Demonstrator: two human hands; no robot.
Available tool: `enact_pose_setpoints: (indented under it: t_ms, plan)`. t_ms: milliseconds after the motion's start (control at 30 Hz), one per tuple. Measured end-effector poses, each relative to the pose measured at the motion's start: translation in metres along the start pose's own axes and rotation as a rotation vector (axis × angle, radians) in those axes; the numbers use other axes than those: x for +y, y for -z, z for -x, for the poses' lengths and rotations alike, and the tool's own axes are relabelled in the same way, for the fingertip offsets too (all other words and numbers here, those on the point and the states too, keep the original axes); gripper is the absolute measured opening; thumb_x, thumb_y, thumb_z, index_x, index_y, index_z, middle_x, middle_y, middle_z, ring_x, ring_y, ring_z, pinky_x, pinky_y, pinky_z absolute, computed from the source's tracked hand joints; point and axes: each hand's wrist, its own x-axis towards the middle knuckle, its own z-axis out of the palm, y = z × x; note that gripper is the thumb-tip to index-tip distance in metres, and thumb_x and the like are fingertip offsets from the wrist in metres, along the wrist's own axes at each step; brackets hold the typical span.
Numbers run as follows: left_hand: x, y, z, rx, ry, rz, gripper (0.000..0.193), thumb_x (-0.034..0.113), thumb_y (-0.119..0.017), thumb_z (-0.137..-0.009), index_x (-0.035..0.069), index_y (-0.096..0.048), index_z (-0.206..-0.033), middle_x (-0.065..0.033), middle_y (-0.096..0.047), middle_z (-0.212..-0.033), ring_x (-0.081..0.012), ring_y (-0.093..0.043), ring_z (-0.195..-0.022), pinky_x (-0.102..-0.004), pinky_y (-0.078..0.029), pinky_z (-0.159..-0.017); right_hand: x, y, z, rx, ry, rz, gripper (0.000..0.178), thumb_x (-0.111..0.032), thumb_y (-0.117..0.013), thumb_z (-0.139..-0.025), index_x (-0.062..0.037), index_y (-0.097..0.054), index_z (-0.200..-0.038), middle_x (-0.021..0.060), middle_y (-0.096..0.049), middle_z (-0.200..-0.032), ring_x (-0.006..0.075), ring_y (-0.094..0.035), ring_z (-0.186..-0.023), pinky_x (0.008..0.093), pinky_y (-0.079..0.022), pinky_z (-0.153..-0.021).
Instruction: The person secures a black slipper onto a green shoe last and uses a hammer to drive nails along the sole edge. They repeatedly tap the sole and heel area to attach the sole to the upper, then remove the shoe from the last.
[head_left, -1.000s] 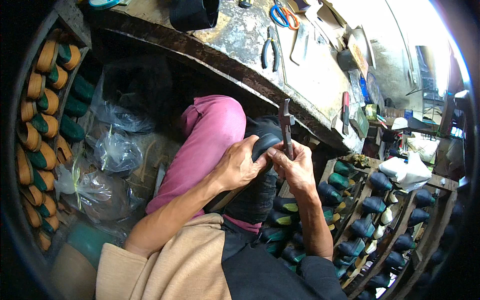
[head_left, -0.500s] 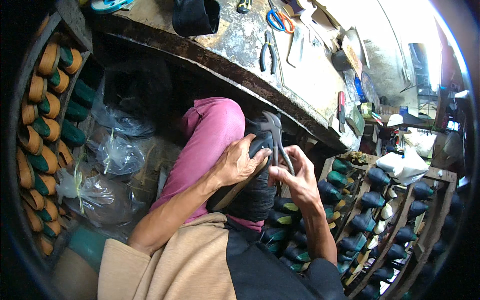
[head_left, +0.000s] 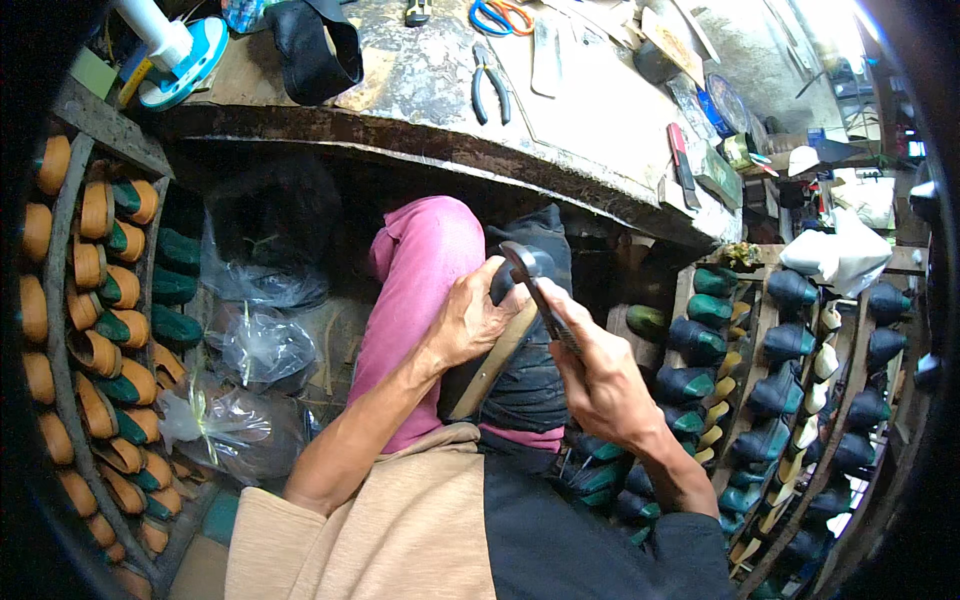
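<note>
Over my lap, my left hand (head_left: pixel 468 318) is closed on a black rounded piece (head_left: pixel 503 284), mostly hidden by the fingers, so its exact kind is unclear. Metal lasting pliers (head_left: pixel 524 264) are in my right hand (head_left: pixel 608 380), whose fingers wrap the handles. Their head is right beside the black piece and my left fingertips; whether the jaws touch it cannot be made out. A wooden bar (head_left: pixel 490 368) slants across my lap below both hands. Dark cloth (head_left: pixel 530 380) covers my right leg, and the pink trouser leg (head_left: pixel 425 280) is bent on the left.
The worn workbench (head_left: pixel 400 90) ahead bears black-handled pliers (head_left: pixel 490 88), scissors (head_left: pixel 500 16), a black band-shaped piece (head_left: pixel 318 55) and a red-handled tool (head_left: pixel 683 165). Racks of tan-and-green shoes (head_left: pixel 122 285) and dark lasted shoes (head_left: pixel 775 385) flank me. Plastic bags (head_left: pixel 265 345) lie at left.
My right hand has turned the pliers and closed round their handles, which stood apart before. The pliers' head now lies lower, by my left fingertips. The whole view has shifted.
</note>
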Motion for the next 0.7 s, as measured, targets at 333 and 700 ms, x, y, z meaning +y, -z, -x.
enact_pose_setpoints:
  t_ms: [333,700]
  plan:
    - [-0.001,0.008,-0.003,-0.134,0.134,0.018,0.043,0.038,-0.077,-0.110,0.001,-0.066,-0.128,-0.0176,-0.072,-0.105,-0.0234,-0.067,-0.097,-0.0413,-0.057,-0.090,0.015,-0.018,0.009,0.100,0.020,0.096,0.075,0.017,-0.056,-0.098,0.0013,-0.042,-0.170,0.0363,-0.055,-0.162,0.0509,-0.061,-0.147,0.0499,-0.057,-0.118]
    - [-0.015,0.005,-0.002,-0.096,0.049,0.104,0.047,0.037,-0.085,-0.104,0.002,-0.067,-0.128,-0.0134,-0.073,-0.102,-0.0193,-0.068,-0.092,-0.0401,-0.057,-0.082,0.034,-0.031,0.023,0.068,-0.078,-0.034,0.070,0.012,-0.059,-0.102,0.0004,-0.044,-0.169,0.0334,-0.057,-0.163,0.0472,-0.059,-0.150,0.0474,-0.050,-0.124]
